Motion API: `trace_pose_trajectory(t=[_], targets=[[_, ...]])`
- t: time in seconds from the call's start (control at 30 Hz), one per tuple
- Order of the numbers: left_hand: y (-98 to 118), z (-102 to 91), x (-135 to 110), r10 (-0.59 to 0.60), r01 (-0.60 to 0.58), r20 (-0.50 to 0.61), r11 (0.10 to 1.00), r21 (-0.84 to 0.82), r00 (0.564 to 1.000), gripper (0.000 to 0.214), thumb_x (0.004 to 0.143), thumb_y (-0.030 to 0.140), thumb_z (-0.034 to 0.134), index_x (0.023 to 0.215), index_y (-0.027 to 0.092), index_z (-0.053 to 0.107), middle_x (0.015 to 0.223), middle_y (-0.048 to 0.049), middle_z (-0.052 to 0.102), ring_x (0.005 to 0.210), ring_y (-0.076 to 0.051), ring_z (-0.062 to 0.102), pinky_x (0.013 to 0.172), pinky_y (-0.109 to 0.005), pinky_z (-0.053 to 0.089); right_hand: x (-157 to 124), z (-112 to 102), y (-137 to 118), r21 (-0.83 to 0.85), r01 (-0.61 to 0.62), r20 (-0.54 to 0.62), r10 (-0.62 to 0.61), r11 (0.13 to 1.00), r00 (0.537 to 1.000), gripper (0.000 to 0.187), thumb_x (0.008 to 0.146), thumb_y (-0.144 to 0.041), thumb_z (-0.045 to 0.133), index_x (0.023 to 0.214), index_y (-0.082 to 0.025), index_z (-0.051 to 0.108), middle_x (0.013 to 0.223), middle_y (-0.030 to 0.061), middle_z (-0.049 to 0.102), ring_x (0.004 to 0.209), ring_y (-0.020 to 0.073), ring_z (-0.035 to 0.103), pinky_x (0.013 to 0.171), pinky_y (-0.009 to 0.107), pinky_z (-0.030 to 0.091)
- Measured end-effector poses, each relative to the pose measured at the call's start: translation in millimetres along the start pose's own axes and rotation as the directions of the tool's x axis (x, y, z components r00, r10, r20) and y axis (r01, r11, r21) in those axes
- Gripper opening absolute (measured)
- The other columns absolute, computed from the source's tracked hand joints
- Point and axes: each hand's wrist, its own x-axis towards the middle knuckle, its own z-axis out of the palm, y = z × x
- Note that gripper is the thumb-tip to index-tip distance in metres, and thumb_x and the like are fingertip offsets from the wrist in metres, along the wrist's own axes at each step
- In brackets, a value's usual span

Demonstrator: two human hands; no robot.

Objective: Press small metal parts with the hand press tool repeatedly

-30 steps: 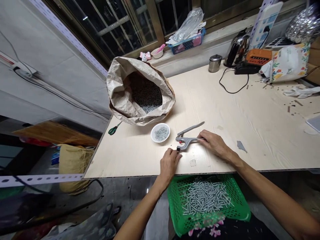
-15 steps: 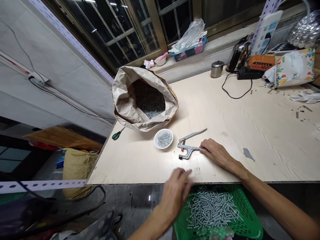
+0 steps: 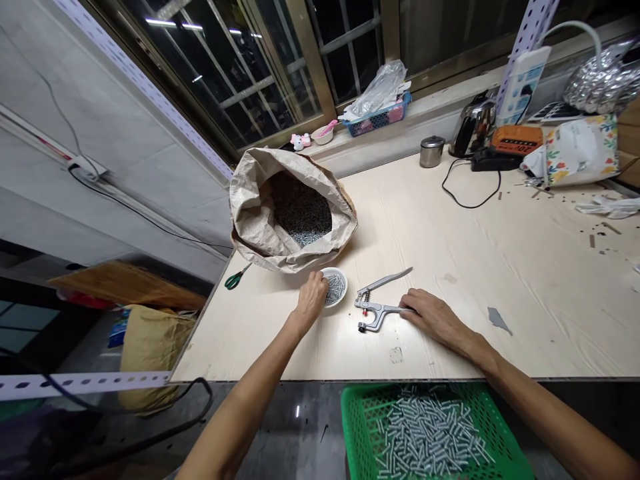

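My left hand (image 3: 311,295) is at the left side of a small white bowl (image 3: 332,270), its fingers drawn together over the rim. Small silvery screw-like pins (image 3: 337,289) lie in the bowl; whether the fingertips pinch any is hidden. My right hand (image 3: 434,317) rests on the table, closed around the end of the lower handle of grey metal snap-fastener pliers (image 3: 383,309). The pliers lie with handles spread, a spring between them and their jaw toward the bowl. Behind the bowl stands an open paper-lined sack (image 3: 255,220) holding many dark and silvery small pieces.
A green basket (image 3: 351,433) with many silvery metal pins (image 3: 425,427) sits below the table's front edge. Green-handled scissors (image 3: 233,280) lie at the left edge. A grey scrap (image 3: 497,319) is to the right. A metal canister (image 3: 431,152) and kettle (image 3: 473,127) stand at the back.
My left hand has moved from above the table's front edge, forward and left to the white bowl. My right hand stays on the pliers' handle. The view has shifted slightly.
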Motion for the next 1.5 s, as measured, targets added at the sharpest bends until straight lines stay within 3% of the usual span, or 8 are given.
trace_pose_trajectory(t=[0.2,0.33,0.43,0.53,0.63,0.77,1.2,1.5], targets=[[-7,-4.4,7,0.077,-0.076,0.018,0.997,-0.014,0.997,0.029,0.086,-0.001,0.041,0.103,0.011,0.061,0.111,-0.0158,0.058,0.103,-0.025,0.053,0.068,-0.029,0.048,0,6,0,-0.063,0.031,-0.055,-0.035,0.997,0.998,0.005,0.089,-0.021,0.051,0.087,-0.022,0.055,0.085,0.0048,0.059,0.081,0.0199,0.055,0.071,0.034,0.045],[-5,-6.0,-5,-0.020,-0.035,-0.180,0.953,-0.301,0.983,0.018,0.085,0.005,0.046,0.090,0.012,0.062,0.095,-0.0116,0.063,0.089,-0.022,0.057,0.071,-0.030,0.047,2,8,-1,-0.074,0.034,-0.062,-0.039,0.997,0.997,0.006,0.089,-0.021,0.050,0.086,-0.021,0.055,0.087,0.0055,0.061,0.082,0.0197,0.056,0.071,0.033,0.044],[10,-8.4,-28,-0.176,-0.024,-0.214,0.717,-0.696,0.961,0.009,0.082,0.017,0.055,0.082,0.014,0.063,0.078,-0.0042,0.063,0.070,-0.016,0.057,0.065,-0.026,0.045,4,3,-4,0.010,-0.045,-0.025,0.046,0.999,0.999,0.006,0.088,-0.020,0.049,0.085,-0.022,0.054,0.083,0.0040,0.063,0.074,0.0174,0.058,0.064,0.030,0.043],[31,-8.3,-51,-0.223,0.065,-0.011,0.332,-0.941,0.975,0.021,0.077,0.029,0.059,0.090,0.014,0.066,0.068,0.0000,0.061,0.057,-0.012,0.054,0.055,-0.023,0.043,7,-3,-9,0.065,-0.142,0.021,0.141,0.988,0.990,0.010,0.091,-0.025,0.045,0.089,-0.022,0.054,0.082,0.0031,0.065,0.068,0.0162,0.058,0.059,0.029,0.040],[48,-2.1,-60,-0.191,0.163,0.151,0.048,-0.985,0.970,0.032,0.070,0.035,0.065,0.090,0.011,0.068,0.064,0.0005,0.061,0.052,-0.010,0.051,0.052,-0.023,0.042,10,-3,-15,0.009,-0.211,0.034,0.211,0.977,0.977,0.026,0.097,-0.038,0.036,0.086,-0.022,0.054,0.083,0.0046,0.065,0.068,0.0172,0.060,0.058,0.030,0.040],[60,12.1,-57,-0.206,0.190,0.213,-0.128,-0.973,0.955,0.032,0.063,0.039,0.071,0.075,0.009,0.068,0.051,0.0033,0.053,0.049,-0.008,0.045,0.051,-0.021,0.036,10,5,-18,-0.073,-0.220,0.024,0.222,0.973,0.975,0.032,0.099,-0.038,0.029,0.081,-0.022,0.050,0.084,0.0045,0.062,0.069,0.0163,0.060,0.059,0.030,0.039],[76,37.8,-56,-0.249,0.184,0.206,-0.110,-0.977,0.946,0.036,0.063,0.045,0.074,0.071,0.011,0.071,0.065,-0.0029,0.065,0.058,-0.011,0.054,0.057,-0.022,0.041,4,11,-16,-0.007,-0.160,-0.019,0.160,0.987,0.987,0.026,0.097,-0.036,0.031,0.082,-0.023,0.047,0.084,0.0050,0.064,0.069,0.0180,0.057,0.056,0.032,0.036],[71,28.0,-58,-0.132,0.388,0.400,-0.109,-0.915,0.907,0.035,0.064,0.043,0.077,0.072,0.011,0.065,0.047,-0.0006,0.061,0.043,-0.010,0.055,0.045,-0.020,0.043,4,10,-20,-0.024,-0.126,0.000,0.126,0.992,0.992,0.026,0.097,-0.031,0.029,0.079,-0.023,0.046,0.086,0.0056,0.063,0.072,0.0185,0.054,0.068,0.037,0.038]])
